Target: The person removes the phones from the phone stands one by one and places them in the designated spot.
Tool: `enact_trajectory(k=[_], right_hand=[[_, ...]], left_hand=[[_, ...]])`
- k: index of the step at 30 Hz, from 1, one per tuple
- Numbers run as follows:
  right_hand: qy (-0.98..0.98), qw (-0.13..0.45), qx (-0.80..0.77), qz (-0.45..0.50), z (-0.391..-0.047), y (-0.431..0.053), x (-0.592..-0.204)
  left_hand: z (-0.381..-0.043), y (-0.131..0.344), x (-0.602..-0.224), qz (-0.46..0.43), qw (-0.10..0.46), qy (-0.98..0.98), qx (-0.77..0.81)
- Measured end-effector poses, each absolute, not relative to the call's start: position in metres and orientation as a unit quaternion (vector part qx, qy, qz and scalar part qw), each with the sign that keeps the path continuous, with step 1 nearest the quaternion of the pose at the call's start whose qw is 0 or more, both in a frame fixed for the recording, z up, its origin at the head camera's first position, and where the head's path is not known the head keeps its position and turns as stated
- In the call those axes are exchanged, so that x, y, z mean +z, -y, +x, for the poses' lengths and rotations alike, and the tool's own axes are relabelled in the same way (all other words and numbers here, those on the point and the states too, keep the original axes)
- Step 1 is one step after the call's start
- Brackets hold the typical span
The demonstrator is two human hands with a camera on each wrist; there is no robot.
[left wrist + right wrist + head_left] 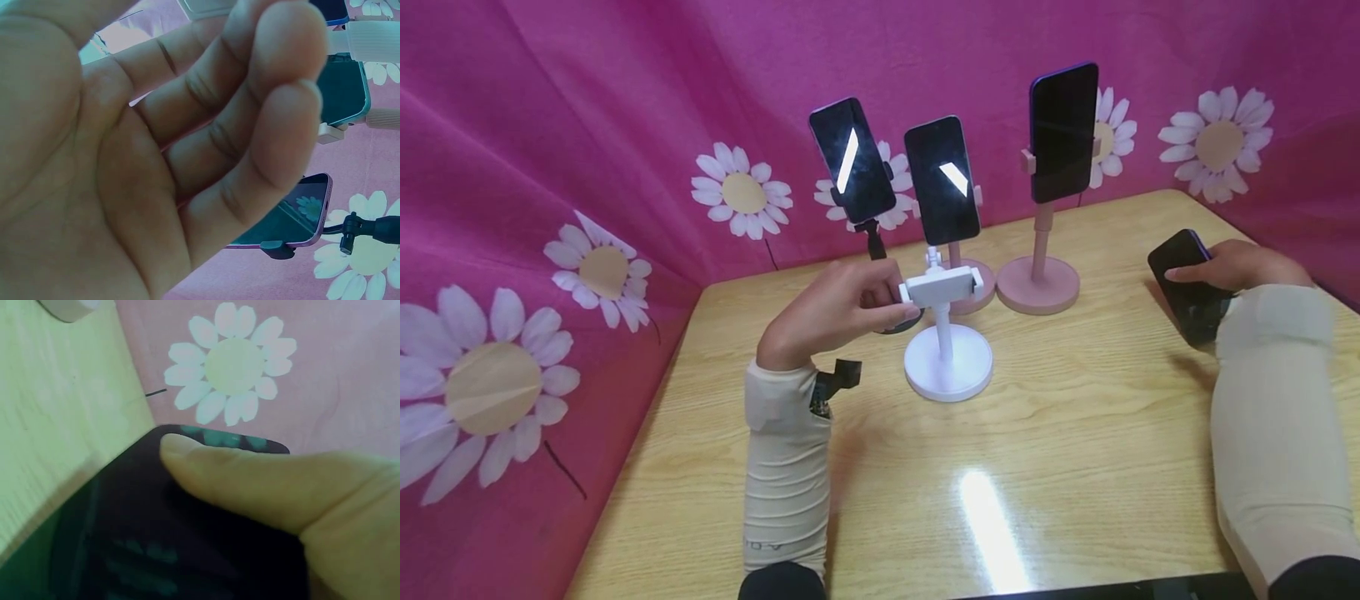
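My left hand (842, 308) pinches the left end of the clamp on a white phone stand (945, 342), thumb below and index finger at the side. The clamp holds no phone, and the round base rests on the table. In the left wrist view the curled fingers (212, 137) hide most of that clamp. Over at the right, my right hand (1255, 265) grips a dark smartphone (1183, 296), tilted above the table, thumb (225, 475) lying across its black screen. The fingers behind this phone are hidden.
Behind the white stand, a black stand (876, 242) and two pink stands (1039, 283) each hold a phone upright. A wooden table (1075, 433) carries them all. Pink fabric with white daisies (741, 193) hangs at the back and sides.
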State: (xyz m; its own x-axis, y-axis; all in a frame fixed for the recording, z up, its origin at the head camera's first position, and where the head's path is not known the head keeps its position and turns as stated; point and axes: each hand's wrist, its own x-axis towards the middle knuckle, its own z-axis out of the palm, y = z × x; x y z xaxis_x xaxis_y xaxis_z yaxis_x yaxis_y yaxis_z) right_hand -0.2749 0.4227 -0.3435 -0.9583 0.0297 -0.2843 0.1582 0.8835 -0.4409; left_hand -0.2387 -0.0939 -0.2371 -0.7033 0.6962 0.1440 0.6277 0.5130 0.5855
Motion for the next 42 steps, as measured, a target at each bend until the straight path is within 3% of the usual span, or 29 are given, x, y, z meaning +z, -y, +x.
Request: enact_trajectory(k=[32,42], right_hand=[[-0.965,0.068,-0.24,0.08,-0.282,-0.428,-0.373],[-0.964,0.114,-0.226,0.081,-0.281,-0.421,-0.373]], left_hand=[[-0.239,0.093,-0.238,0.382,0.05,-0.87,0.308],[-0.239,0.093,-0.237,0.381,0.051,-0.871,0.307]])
